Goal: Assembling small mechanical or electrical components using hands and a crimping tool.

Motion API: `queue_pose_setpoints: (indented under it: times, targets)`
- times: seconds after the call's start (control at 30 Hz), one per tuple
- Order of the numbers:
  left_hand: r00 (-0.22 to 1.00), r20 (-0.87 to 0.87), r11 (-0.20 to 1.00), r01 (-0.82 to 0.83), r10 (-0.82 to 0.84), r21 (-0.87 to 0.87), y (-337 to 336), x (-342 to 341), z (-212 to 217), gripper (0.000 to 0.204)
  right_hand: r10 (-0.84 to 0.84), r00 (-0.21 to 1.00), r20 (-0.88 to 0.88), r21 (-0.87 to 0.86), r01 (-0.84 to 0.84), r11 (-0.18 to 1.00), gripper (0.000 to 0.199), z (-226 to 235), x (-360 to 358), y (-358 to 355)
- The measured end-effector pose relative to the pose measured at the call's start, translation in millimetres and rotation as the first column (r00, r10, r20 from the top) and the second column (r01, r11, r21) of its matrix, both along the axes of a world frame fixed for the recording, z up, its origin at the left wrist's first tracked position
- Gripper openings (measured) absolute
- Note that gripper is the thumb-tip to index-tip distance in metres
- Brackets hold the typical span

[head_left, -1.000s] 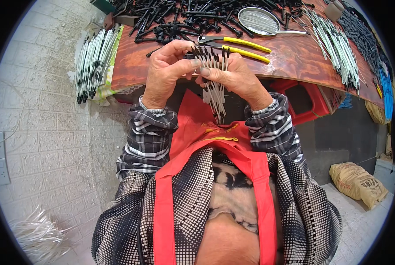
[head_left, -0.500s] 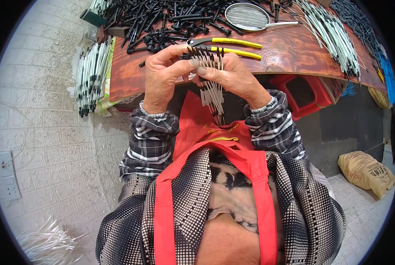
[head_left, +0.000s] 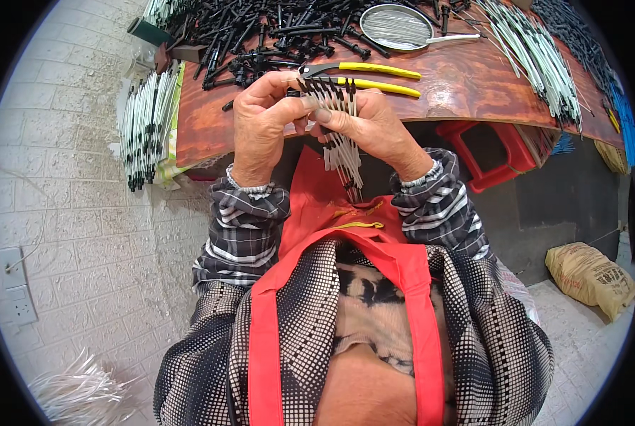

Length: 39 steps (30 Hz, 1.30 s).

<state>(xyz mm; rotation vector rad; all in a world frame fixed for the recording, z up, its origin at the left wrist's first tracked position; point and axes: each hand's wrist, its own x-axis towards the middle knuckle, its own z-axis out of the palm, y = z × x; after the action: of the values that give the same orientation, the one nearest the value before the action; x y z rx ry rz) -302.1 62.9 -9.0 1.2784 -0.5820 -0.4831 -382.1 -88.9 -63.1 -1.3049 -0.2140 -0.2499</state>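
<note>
A broad reddish wooden table [head_left: 473, 85] fills the upper part of the view, its near edge just beyond the person's hands. At its back lies a heap of black plastic fittings [head_left: 275, 35], with a long spread of white rods [head_left: 537, 57] along the right and a round wire sieve [head_left: 395, 25] between them. A second batch of white rods tipped in black [head_left: 147, 121] hangs off the table's left end, and a red stool [head_left: 498, 153] stands under the edge. Yellow-handled pliers [head_left: 363, 74] lie just behind the hands.

The left hand [head_left: 261, 131] and right hand [head_left: 374, 128] meet over the red apron [head_left: 332, 206]. Between them is a fan of thin white rods [head_left: 342, 145], black caps up (the lower ends hang toward the apron). The right hand's fingers are closed around the fan from the side and behind; the left thumb and forefinger are pinched together at the black tips, and the fingertips of both hands are touching.

To do this well, I judge the right hand should keep an even clamp low on the fan so the rods stay parallel, while the left works one cap at a time, pushing straight along the rod rather than across it. A sideways push could bend a rod or spill the row.
</note>
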Motion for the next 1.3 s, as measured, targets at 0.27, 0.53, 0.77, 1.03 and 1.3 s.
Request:
queue_pose_setpoints:
  times: [0.27, 0.53, 0.77, 1.03, 1.3]
  targets:
    - [0.998, -0.061, 1.000, -0.008, 0.008, 0.011, 4.1, 0.7, 1.0, 0.016, -0.016, 1.000, 0.014, -0.012, 0.016, 1.000, 0.020, -4.7, 3.0, 4.6]
    - [0.997, -0.074, 0.999, 0.026, -0.023, 0.038, 6.6, 0.3, 1.6, 0.017, 0.012, 1.000, 0.014, -0.021, -0.012, 1.000, 0.020, -0.3, 0.4, 3.0]
    - [0.949, -0.275, 0.988, 0.139, -0.154, -0.072, 25.0, 9.1, -5.5, 0.029, 0.079, 0.993, -0.090, -0.042, -0.083, 0.996, 0.024, 7.2, -3.8, -2.5]
    - [0.898, -0.366, 0.929, 0.106, -0.243, -0.356, 29.5, 33.5, -14.8, 0.038, 0.064, 0.995, -0.080, -0.082, -0.071, 0.994, 0.025, 11.7, -1.5, 0.0]
    - [0.885, -0.383, 0.896, 0.081, -0.267, -0.437, 22.9, 34.9, -18.9, 0.038, 0.104, 0.991, -0.080, -0.057, -0.109, 0.992, 0.024, 19.7, 3.8, 6.1]
